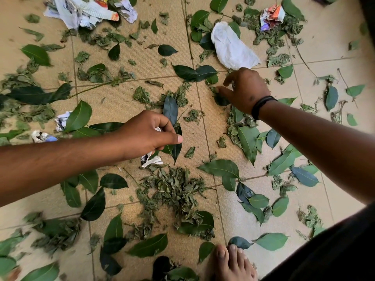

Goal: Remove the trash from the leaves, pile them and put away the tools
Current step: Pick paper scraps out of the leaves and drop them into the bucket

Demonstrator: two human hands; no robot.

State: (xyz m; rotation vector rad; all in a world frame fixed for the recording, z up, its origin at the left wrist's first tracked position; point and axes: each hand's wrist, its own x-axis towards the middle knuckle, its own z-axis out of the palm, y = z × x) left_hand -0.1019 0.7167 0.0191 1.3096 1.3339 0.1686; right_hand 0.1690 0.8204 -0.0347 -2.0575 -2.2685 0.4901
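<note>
Leaves: green leaves (221, 168) and dried crumbled bits (174, 187) are scattered across the tiled floor (113, 102).
Trash in grip: a crumpled scrap of paper (151, 159) is held in the curled fingers of the left hand (146, 132), its white end seen below the palm.
Left grip: closed round the paper, thumb stretched over a dark leaf (176, 142).
Right grip: the right hand (243, 88) is lowered to the floor, fingertips pinched on a small leaf (220, 99); a black band (261, 105) is worn at the wrist.
Other trash: a white wad (231, 47) lies just beyond the right hand; crumpled printed papers (85, 11) and a coloured wrapper (272, 17) lie farther off.
Near edge: bare toes (231, 258) are seen among the leaves.
</note>
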